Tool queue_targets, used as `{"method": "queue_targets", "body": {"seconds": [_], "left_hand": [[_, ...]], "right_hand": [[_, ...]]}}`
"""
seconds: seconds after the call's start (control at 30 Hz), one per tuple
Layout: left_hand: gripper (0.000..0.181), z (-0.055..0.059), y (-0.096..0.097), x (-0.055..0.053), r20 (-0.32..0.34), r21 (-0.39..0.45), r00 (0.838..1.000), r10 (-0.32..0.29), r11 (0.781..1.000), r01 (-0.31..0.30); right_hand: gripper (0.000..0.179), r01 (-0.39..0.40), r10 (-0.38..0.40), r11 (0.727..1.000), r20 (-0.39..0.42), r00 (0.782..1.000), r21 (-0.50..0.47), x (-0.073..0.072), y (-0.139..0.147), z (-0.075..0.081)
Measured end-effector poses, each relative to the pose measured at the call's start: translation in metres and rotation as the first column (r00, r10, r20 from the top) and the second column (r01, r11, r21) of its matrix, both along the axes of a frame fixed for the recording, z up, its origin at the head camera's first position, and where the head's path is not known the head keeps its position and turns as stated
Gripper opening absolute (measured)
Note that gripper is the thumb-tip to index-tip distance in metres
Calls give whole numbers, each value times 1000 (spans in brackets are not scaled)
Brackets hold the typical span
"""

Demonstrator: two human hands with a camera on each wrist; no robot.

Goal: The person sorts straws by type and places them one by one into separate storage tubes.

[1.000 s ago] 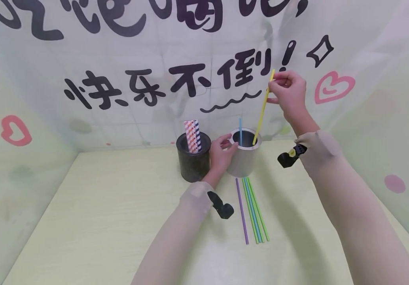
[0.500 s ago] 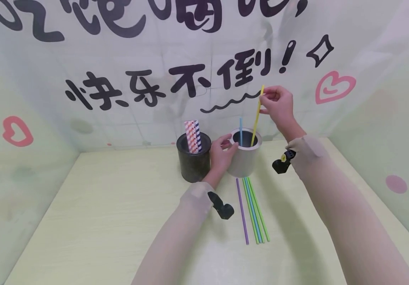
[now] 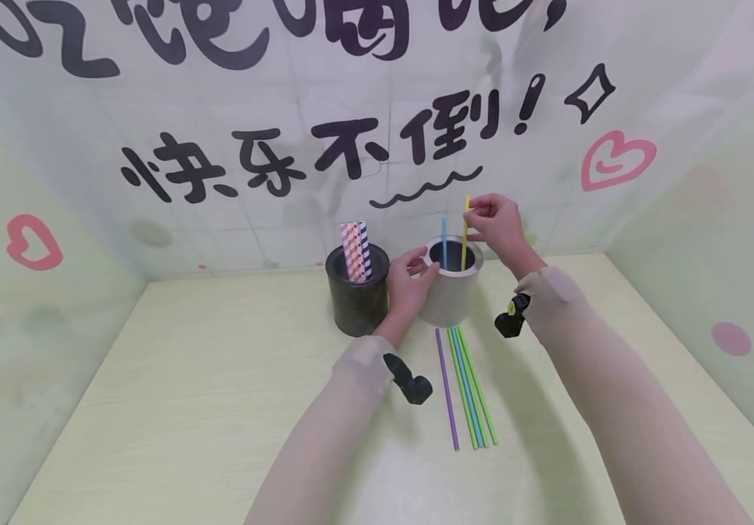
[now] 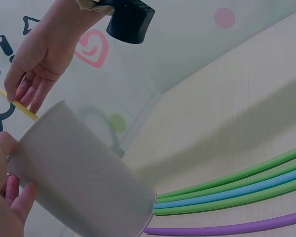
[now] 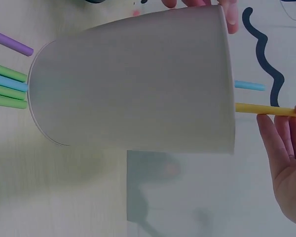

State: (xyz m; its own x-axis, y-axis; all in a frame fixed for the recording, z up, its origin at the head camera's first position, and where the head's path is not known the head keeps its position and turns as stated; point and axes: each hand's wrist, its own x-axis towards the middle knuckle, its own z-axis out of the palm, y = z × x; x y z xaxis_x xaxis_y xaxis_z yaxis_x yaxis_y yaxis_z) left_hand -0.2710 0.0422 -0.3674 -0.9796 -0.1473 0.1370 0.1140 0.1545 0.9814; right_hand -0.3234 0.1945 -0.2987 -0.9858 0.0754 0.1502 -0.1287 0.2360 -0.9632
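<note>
My right hand [image 3: 499, 224] pinches a yellow straw [image 3: 464, 246] near its top, between thumb and fingers. The straw stands nearly upright, its lower end down inside a light grey cup [image 3: 444, 302]. A blue straw [image 3: 444, 237] leans in the same cup and also pokes out past the rim in the right wrist view. At the cup's left side my left hand [image 3: 408, 288] grips it close to the rim, fingers curled at the edge. In the left wrist view the yellow straw [image 4: 24, 110] crosses the rim below the right hand [image 4: 44, 54].
Left of the grey cup stands a black cup [image 3: 359, 306] with several striped and dotted paper straws [image 3: 354, 251]. In front lie a purple straw [image 3: 446, 386] and a cluster of green and blue straws [image 3: 471, 386] on the pale table [image 3: 206, 408]. A printed wall sheet rises behind.
My right hand has moved down and left, lowering the yellow straw deeper into the grey cup and making it more upright. The left hand has stayed at the cup.
</note>
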Motion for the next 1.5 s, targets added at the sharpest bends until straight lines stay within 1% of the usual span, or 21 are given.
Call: {"method": "queue_targets", "body": {"seconds": [0.1,0.17,0.33,0.47,0.57,0.67,0.8,0.9,1.0,1.07,1.3,1.5], "left_hand": [[38,-1,1,0,2,0,1000,-4,1000,4],[38,-1,0,0,1,0,1000,-1,1000,1],[38,-2,0,0,-10,9,1000,14,1000,-14],[38,-1,0,-1,-14,8,1000,7,1000,-7],[38,-1,1,-1,-12,4,1000,5,1000,-5],[38,-1,0,-2,-7,3,1000,8,1000,-8],[38,0,0,-2,-5,2,1000,4,1000,-4],[37,0,0,-2,-18,1,1000,2,1000,-2],[37,0,-1,-3,-31,0,1000,2,1000,-2],[37,0,0,-3,-29,0,1000,2,1000,-2],[37,-1,0,-3,-32,-5,999,5,1000,-6],[36,-1,0,-3,-31,-6,999,9,1000,-9]], "right_hand": [[24,-5,5,1000,26,1000,8,0,-3,-6],[26,-1,0,999,47,999,34,-1,-6,-9],[27,5,-14,996,106,994,85,-2,-11,-12],[27,-9,-7,995,147,989,104,-2,-11,-14],[28,-12,-8,992,158,987,123,-1,-14,-14],[28,-1,-25,989,173,985,149,-2,-17,-13],[28,28,-67,981,202,977,190,-3,-22,-11],[27,52,-101,970,201,974,237,-2,-24,-10],[26,59,-117,957,189,975,284,-2,-26,-10],[26,62,-122,953,188,975,295,-3,-27,-10],[25,67,-130,956,207,970,285,-4,-29,-10],[29,38,-90,975,232,969,217,-2,-26,-5]]}}
